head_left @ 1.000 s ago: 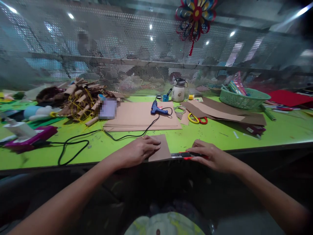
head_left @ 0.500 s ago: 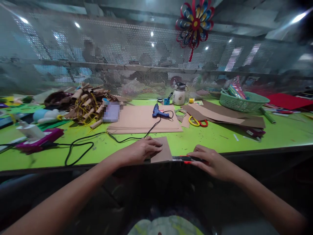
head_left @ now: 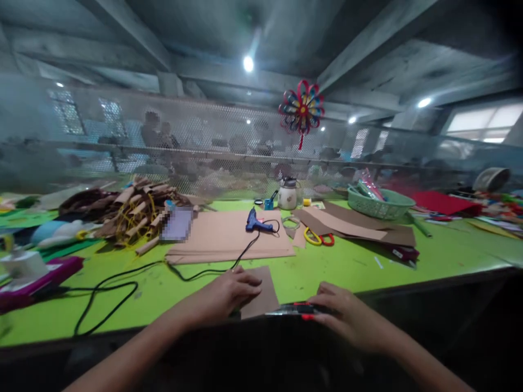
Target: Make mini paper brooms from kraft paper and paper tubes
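My left hand (head_left: 227,294) lies flat on a small brown cardboard piece (head_left: 263,291) at the near edge of the green table (head_left: 351,264), fingers spread over it. My right hand (head_left: 339,314) is closed round a red and black utility knife (head_left: 295,310), which lies along the table edge with its blade end against the cardboard's right side.
A stack of cardboard sheets (head_left: 220,239) carries a blue glue gun (head_left: 254,222) with a black cord (head_left: 122,286) trailing left. Yellow and red scissors (head_left: 316,238), a green basket (head_left: 379,204), a white jar (head_left: 287,197) and a pile of paper rolls (head_left: 134,212) lie behind. A mesh screen (head_left: 204,147) backs the table.
The view has tilted upward, so table and hands sit lower in frame. Both hands keep their hold on the cardboard and the knife; the knife stays against the cardboard's right side.
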`<control>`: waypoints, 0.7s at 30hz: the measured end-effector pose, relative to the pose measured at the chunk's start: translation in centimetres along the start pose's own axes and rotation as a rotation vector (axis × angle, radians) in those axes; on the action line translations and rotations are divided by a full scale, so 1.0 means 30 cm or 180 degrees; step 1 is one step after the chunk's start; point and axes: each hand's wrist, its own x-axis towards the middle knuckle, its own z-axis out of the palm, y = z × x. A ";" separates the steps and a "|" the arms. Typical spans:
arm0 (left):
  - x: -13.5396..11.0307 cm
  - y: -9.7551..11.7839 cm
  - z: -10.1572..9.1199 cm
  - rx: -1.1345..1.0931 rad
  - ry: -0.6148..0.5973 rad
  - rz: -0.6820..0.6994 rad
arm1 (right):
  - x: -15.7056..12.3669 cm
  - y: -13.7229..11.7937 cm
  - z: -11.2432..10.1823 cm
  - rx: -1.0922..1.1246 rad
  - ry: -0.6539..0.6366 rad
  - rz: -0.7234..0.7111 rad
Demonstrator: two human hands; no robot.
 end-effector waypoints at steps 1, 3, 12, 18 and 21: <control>-0.002 -0.004 0.004 0.0013 0.0005 -0.0024 | 0.007 -0.008 0.003 -0.0018 0.0011 0.0024; -0.009 -0.014 0.014 0.0051 -0.0002 -0.0098 | 0.024 -0.025 0.006 -0.0068 0.0041 0.0034; 0.000 -0.024 0.053 0.0296 0.0135 -0.0265 | 0.029 -0.029 -0.010 -0.0094 0.0115 0.0016; 0.069 0.018 0.080 0.0356 0.0278 -0.0068 | -0.006 0.013 -0.036 -0.0162 0.0214 0.0098; 0.084 0.030 0.078 0.0260 0.0275 -0.0185 | -0.020 0.014 -0.036 -0.0181 0.0233 0.0138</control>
